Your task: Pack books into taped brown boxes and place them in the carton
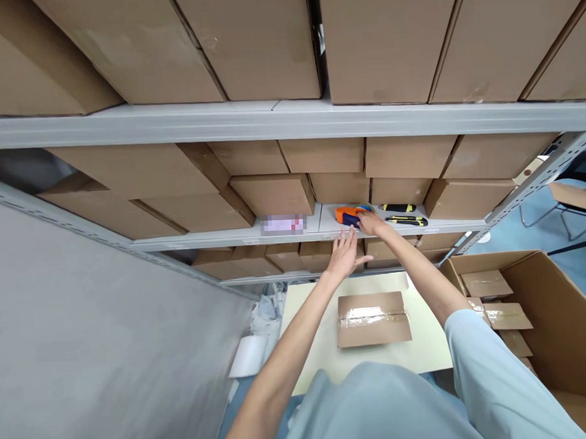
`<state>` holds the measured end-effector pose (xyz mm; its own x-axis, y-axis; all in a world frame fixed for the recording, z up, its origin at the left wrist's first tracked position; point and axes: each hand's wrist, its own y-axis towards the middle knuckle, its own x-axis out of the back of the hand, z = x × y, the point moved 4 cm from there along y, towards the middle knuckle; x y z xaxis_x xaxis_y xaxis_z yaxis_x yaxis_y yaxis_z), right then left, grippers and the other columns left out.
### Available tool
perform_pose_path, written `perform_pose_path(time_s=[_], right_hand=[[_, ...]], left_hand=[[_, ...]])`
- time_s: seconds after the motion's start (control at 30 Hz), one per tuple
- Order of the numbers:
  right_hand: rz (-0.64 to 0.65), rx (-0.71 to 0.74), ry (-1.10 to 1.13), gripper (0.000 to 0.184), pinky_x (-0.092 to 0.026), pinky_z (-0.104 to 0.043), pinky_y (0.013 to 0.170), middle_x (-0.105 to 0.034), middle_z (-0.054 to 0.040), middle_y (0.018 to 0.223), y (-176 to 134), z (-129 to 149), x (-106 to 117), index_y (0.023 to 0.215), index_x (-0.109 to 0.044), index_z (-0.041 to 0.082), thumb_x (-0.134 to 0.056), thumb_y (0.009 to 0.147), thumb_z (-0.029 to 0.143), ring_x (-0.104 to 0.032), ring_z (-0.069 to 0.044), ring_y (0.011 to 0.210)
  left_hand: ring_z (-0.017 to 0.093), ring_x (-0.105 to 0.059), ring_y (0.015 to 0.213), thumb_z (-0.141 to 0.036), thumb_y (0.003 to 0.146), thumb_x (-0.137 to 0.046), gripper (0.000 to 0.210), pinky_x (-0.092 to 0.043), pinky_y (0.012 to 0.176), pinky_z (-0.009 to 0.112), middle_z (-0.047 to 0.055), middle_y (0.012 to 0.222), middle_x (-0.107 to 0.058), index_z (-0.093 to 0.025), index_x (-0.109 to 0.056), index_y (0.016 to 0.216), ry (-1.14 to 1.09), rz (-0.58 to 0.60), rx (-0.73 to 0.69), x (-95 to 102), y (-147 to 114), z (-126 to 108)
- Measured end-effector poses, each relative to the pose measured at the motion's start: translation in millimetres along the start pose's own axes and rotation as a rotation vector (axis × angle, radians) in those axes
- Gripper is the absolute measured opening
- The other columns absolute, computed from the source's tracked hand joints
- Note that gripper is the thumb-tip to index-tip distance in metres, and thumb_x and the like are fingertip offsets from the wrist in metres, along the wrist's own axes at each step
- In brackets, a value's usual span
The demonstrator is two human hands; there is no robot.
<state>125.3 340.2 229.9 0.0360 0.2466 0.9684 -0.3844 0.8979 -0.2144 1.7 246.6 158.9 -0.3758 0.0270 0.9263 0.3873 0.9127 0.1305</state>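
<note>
On the middle shelf lies an orange and dark blue tape dispenser (347,216). My right hand (371,223) reaches onto the shelf with its fingers closed around the dispenser's right end; part of the grip is hidden. Just in front of the shelf edge, my left hand (344,256) is open, fingers stretched out and thumb apart, holding nothing. Right of the dispenser are a black and yellow utility knife (398,208) and another black and yellow tool (406,221). Below my hands, a taped cardboard box (374,319) sits on a pale yellow tabletop (312,348).
Cardboard boxes (273,204) fill much of the grey metal shelving (221,122). At the lower right, a large open carton (554,311) holds several small boxes. A grey wall (85,345) bounds the left side. A white roll (248,356) lies beside the table.
</note>
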Motion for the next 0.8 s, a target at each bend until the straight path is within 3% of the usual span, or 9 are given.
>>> perform_pose_path(time_s=[0.13, 0.23, 0.3, 0.4, 0.53, 0.63, 0.7, 0.8], right_hand=[[-0.074, -0.012, 0.038, 0.054, -0.034, -0.049, 0.127, -0.054, -0.0293, 0.162, -4, 2, -3, 0.155, -0.053, 0.001, -0.043, 0.106, 0.022, -0.051, -0.038, 0.15], [-0.269, 0.053, 0.139, 0.059, -0.031, -0.051, 0.13, -0.053, -0.0281, 0.162, -23, -9, -6, 0.157, -0.05, 0.001, -0.043, 0.103, 0.022, -0.048, -0.039, 0.15], [-0.419, 0.104, 0.246, 0.062, -0.026, -0.052, 0.134, -0.049, -0.0243, 0.167, -50, -25, -20, 0.163, -0.045, 0.004, -0.04, 0.105, 0.026, -0.043, -0.036, 0.156], [-0.468, 0.096, 0.44, 0.065, -0.019, -0.054, 0.139, -0.039, -0.0171, 0.177, -109, -57, -71, 0.172, -0.033, 0.012, -0.029, 0.112, 0.038, -0.031, -0.031, 0.166], [-0.295, -0.118, 0.707, 0.073, -0.02, -0.051, 0.14, -0.03, -0.0141, 0.182, -204, -88, -177, 0.178, -0.02, 0.015, -0.015, 0.115, 0.052, -0.024, -0.026, 0.171], [-0.17, -0.297, 0.834, 0.078, -0.021, -0.051, 0.14, -0.026, -0.0129, 0.184, -262, -96, -245, 0.18, -0.012, 0.017, -0.008, 0.114, 0.058, -0.022, -0.024, 0.172], [-0.134, -0.355, 0.868, 0.078, -0.02, -0.051, 0.14, -0.022, -0.0122, 0.185, -287, -94, -271, 0.18, -0.005, 0.018, -0.006, 0.114, 0.059, -0.019, -0.024, 0.173], [-0.126, -0.351, 0.851, 0.074, -0.019, -0.051, 0.141, -0.015, -0.0111, 0.187, -304, -80, -283, 0.18, 0.004, 0.02, -0.005, 0.115, 0.054, -0.014, -0.023, 0.173]], left_hand=[[0.043, -0.01, 0.172, -0.081, 0.1, -0.049, 0.107, -0.02, 0.136, 0.066, 0.027, 0.182, -0.019, -0.009, -0.026, 0.176, -0.019, 0.041, -0.009, -12.4, -15, -21], [0.042, -0.006, 0.172, -0.08, 0.101, -0.047, 0.106, -0.017, 0.137, 0.066, 0.026, 0.183, -0.015, -0.009, -0.023, 0.176, -0.055, 0.062, -0.004, -26.5, -39, -29], [0.041, -0.002, 0.172, -0.078, 0.102, -0.049, 0.105, -0.016, 0.137, 0.066, 0.026, 0.183, -0.013, -0.011, -0.019, 0.177, -0.078, 0.063, 0.029, -41.8, -63, -28], [0.041, 0.0, 0.172, -0.076, 0.103, -0.051, 0.105, -0.017, 0.136, 0.068, 0.025, 0.184, -0.011, -0.014, -0.014, 0.178, -0.127, 0.101, 0.138, -74.2, -110, -22], [0.043, -0.003, 0.172, -0.074, 0.103, -0.053, 0.105, -0.019, 0.135, 0.07, 0.027, 0.184, -0.011, -0.013, -0.013, 0.178, -0.201, 0.174, 0.346, -118.0, -179, -23], [0.041, -0.002, 0.173, -0.071, 0.105, -0.05, 0.099, -0.019, 0.136, 0.068, 0.026, 0.184, -0.01, -0.012, -0.017, 0.177, -0.207, 0.165, 0.474, -137.7, -213, -36], [0.039, 0.0, 0.173, -0.069, 0.107, -0.046, 0.094, -0.018, 0.137, 0.066, 0.024, 0.185, -0.008, -0.013, -0.018, 0.177, -0.18, 0.147, 0.522, -144.6, -222, -49], [0.037, 0.004, 0.173, -0.067, 0.109, -0.042, 0.091, -0.015, 0.139, 0.064, 0.021, 0.186, -0.005, -0.012, -0.018, 0.177, -0.114, 0.142, 0.539, -150.1, -218, -68]])
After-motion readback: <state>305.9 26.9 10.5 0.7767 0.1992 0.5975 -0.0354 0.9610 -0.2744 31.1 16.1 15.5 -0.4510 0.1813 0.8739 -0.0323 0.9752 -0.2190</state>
